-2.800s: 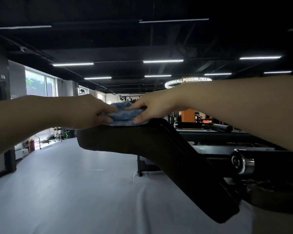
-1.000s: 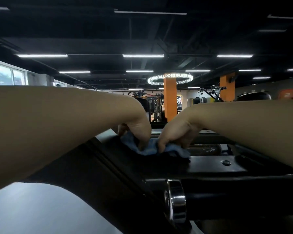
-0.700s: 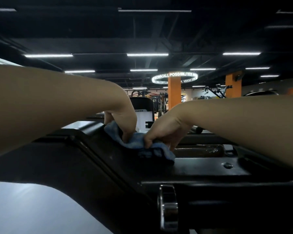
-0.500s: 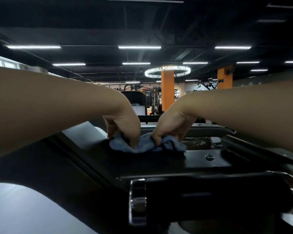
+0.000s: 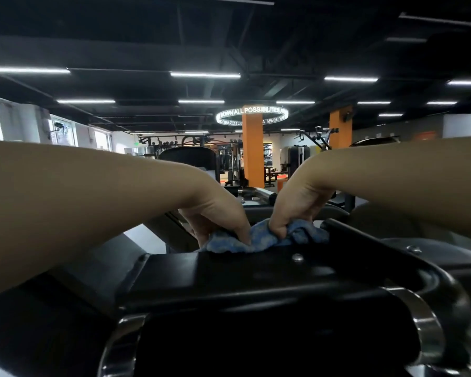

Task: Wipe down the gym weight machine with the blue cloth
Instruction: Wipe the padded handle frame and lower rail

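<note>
Blue cloth [image 5: 259, 238] is pinched between both hands: the left hand [image 5: 218, 216] is closed on its left part, the right hand [image 5: 294, 206] on its right part. The cloth is pressed onto the far edge of the black metal plate [image 5: 229, 273] of the weight machine, beside a bolt [image 5: 297, 257]. Chrome collars [image 5: 430, 322] are seen nearer the camera.

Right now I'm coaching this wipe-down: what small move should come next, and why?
Probably draw the blue cloth toward the camera over the black plate. The left hand and right hand pinch it bunched at the plate's far edge; the near surface around the bolt lies uncovered.
</note>
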`<act>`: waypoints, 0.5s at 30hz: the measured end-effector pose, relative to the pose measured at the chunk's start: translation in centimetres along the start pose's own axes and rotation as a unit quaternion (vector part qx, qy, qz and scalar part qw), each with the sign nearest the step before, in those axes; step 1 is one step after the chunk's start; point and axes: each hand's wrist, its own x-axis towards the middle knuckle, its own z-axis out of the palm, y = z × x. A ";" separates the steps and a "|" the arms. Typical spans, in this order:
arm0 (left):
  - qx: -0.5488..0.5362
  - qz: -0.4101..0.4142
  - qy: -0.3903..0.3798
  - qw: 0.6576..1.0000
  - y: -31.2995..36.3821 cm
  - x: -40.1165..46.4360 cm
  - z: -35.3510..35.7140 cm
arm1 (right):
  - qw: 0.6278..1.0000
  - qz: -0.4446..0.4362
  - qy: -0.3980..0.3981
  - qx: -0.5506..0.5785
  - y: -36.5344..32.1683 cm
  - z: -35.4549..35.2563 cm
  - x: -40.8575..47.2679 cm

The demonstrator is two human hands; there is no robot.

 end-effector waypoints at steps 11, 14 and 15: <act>-0.075 0.038 -0.060 0.995 2.3 2.2 0.4 | 0.997 0.052 -0.005 0.051 2.8 -0.9 -1.1; -0.127 0.034 -0.074 0.989 2.9 2.6 0.5 | 0.997 0.042 0.013 0.066 3.2 -1.1 -1.5; -0.145 0.038 -0.075 0.986 3.1 2.8 0.5 | 0.997 0.037 0.011 0.074 3.3 -1.2 -1.6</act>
